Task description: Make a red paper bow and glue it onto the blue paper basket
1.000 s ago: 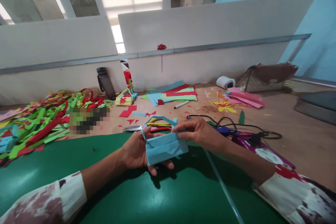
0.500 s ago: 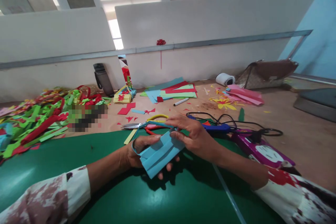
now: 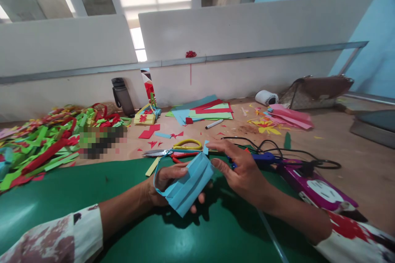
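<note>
– Pale panels (image 3: 256, 24) stand far behind the folded blue piece (image 3: 191, 187), and a green cover (image 3: 185, 242) spreads beneath it; who has hold of it?

– The left hand (image 3: 160, 185), closed around its left side with the thumb on top and fingers below, a thin strip (image 3: 156, 172) looping off that side

– And the right hand (image 3: 245, 174)?

– Beside its upper right end, thumb and forefinger parted; whether they touch its small tab (image 3: 205, 147) I cannot tell

– How would it handle?

– Light and thin, I judge, with folds that crush easily and a strip that may tear, so take it gently by the folded body

– Around it?

– Scissors (image 3: 177, 157) just behind, a purple power strip (image 3: 324, 191) off to its right, a heap of coloured strips (image 3: 60, 139) well to its left
</note>
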The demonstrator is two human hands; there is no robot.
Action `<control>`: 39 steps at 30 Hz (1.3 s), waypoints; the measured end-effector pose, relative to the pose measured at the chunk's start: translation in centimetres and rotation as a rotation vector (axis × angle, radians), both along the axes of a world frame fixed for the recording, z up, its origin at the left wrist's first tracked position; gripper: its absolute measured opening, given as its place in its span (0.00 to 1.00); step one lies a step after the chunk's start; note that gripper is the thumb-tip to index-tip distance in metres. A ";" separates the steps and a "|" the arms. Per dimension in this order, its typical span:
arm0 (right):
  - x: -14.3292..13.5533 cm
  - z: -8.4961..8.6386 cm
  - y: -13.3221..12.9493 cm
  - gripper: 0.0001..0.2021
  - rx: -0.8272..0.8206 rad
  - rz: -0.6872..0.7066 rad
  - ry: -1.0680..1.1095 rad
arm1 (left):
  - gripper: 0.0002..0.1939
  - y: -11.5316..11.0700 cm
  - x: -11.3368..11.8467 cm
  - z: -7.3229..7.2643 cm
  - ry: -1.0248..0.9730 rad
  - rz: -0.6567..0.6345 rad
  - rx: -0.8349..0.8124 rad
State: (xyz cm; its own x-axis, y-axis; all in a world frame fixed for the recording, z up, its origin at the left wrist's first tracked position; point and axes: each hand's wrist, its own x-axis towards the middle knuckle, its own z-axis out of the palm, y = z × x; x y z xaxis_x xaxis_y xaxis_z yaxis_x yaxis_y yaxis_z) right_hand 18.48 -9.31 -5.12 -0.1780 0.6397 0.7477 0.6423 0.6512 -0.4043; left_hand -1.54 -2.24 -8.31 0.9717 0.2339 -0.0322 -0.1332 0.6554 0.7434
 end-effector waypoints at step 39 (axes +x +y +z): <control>4.5 4.2 0.4 0.10 -0.183 -0.733 -0.774 | 0.25 3.4 -1.6 -1.0 -0.045 -0.079 -0.102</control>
State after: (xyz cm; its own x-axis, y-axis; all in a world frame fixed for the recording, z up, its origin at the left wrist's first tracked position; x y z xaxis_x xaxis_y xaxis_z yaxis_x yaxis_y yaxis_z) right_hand 22.99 -8.92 -0.88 -0.0897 0.8732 0.4791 0.9738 -0.0242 0.2263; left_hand -3.09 1.11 -9.31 0.9879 0.1548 -0.0079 -0.1102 0.7374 0.6664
